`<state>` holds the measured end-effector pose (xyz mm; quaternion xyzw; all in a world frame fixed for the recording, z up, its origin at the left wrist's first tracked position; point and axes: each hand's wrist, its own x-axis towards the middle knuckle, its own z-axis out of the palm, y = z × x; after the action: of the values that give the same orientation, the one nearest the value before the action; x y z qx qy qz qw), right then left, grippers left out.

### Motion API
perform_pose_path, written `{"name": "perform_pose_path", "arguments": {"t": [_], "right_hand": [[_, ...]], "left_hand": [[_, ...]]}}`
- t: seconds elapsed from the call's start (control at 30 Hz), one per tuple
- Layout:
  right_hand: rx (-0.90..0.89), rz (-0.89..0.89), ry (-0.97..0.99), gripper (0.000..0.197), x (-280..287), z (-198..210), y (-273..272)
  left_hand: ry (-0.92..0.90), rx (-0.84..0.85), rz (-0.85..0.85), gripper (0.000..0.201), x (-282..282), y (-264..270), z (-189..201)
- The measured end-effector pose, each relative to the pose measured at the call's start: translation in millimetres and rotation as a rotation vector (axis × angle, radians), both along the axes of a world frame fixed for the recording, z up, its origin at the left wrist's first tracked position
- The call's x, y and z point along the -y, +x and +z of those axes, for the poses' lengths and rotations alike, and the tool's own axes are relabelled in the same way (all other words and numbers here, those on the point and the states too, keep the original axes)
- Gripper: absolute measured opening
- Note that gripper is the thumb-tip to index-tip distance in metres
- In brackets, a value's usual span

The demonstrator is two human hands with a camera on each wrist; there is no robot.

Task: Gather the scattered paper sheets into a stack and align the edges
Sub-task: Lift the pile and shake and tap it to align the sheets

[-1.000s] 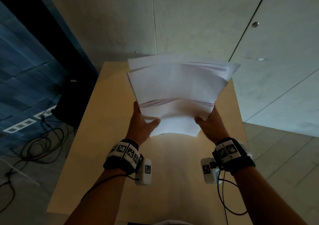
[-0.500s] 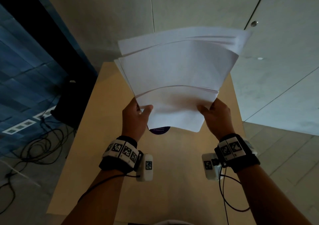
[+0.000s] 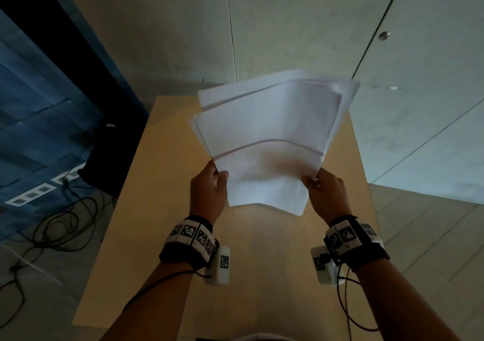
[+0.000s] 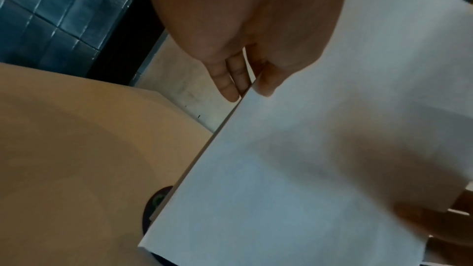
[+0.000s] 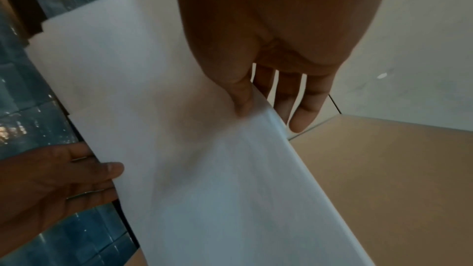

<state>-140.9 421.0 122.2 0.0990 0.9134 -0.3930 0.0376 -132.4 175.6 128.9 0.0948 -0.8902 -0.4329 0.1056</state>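
The loose sheaf of white paper sheets [image 3: 267, 141], light and floppy, hangs above the tan wooden table [image 3: 136, 210], pinched at its side edges by left hand [image 3: 208, 192] and right hand [image 3: 327, 194]; the sheets seem misaligned.

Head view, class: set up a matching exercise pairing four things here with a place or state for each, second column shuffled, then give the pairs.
Column one:
1. paper sheets
2. left hand
3. table
4. cables

Column two:
A. on the floor
B. tan, under the hands
C. held up, edges uneven
D. pinching the sheets' left edge

Pairs: 1-C, 2-D, 3-B, 4-A
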Motion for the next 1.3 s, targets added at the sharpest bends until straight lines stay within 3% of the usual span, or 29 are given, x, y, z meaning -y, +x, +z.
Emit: {"name": "perform_pose_path", "arguments": {"t": [0.2,0.37,0.53,0.67,0.83,0.97,1.2,1.3], "right_hand": [[-0.031,0.046,-0.006,0.023,1.1,19.0,-0.3],[0.112,0.089,-0.055,0.049,-2.6,14.6,-1.0],[0.04,0.068,-0.152,0.047,0.8,19.5,0.6],[0.033,0.058,-0.17,0.05,3.1,14.7,1.3],[0.046,0.069,-0.172,0.041,7.2,11.1,-0.9],[0.019,0.063,-0.099,0.029,6.1,15.3,-5.9],[-0.152,0.0,-0.131,0.025,9.8,42.8,-3.6],[-0.151,-0.011,-0.152,0.028,11.0,40.0,0.9]], "left_hand": [[0.025,-0.066,0.014,0.017,3.3,1.7,9.4],[0.116,0.143,-0.025,0.059,6.5,3.8,-2.0],[0.131,0.137,-0.008,0.054,7.3,3.3,-5.5],[0.169,0.179,-0.005,0.061,5.3,4.9,-1.8],[0.048,0.26,-0.017,0.041,1.4,2.7,-7.2],[0.04,0.137,-0.037,0.021,1.3,-2.5,-1.9],[0.041,-0.069,0.001,0.01,-1.0,-7.3,20.7],[0.112,-0.056,-0.017,0.01,-0.4,-5.8,17.6]]}}
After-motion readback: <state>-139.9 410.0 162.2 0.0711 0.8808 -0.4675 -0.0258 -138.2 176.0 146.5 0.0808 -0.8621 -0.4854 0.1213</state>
